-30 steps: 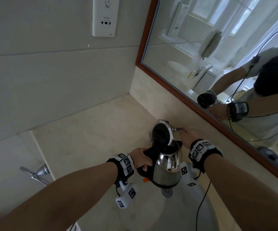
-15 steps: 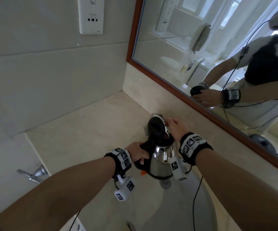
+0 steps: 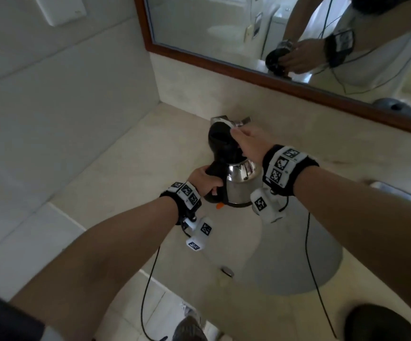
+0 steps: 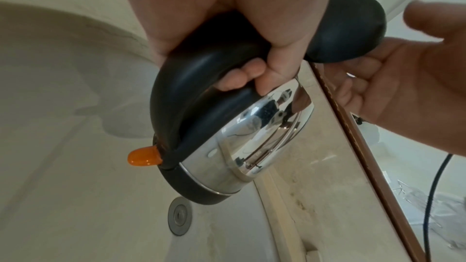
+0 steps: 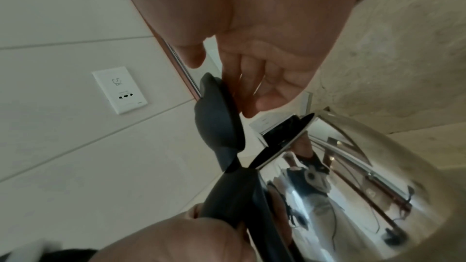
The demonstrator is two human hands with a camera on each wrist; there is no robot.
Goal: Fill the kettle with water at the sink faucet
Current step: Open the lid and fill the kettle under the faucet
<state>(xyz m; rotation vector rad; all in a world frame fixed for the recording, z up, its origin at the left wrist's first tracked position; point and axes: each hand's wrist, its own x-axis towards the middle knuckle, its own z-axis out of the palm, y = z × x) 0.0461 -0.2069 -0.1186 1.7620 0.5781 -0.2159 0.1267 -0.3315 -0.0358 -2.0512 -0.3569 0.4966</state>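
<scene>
The kettle [image 3: 239, 187] is gripped by its handle in the left hand [image 3: 203, 179] over the sink [image 3: 298, 267], its lid [image 3: 220, 141], at twelve o'clock, steadied upright by the right hand's [image 3: 250, 143] relaxed fingers so water can enter.

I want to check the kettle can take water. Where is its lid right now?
In the head view the lid stands swung open above the kettle, just in front of the faucet, with the right hand at its edge.
</scene>
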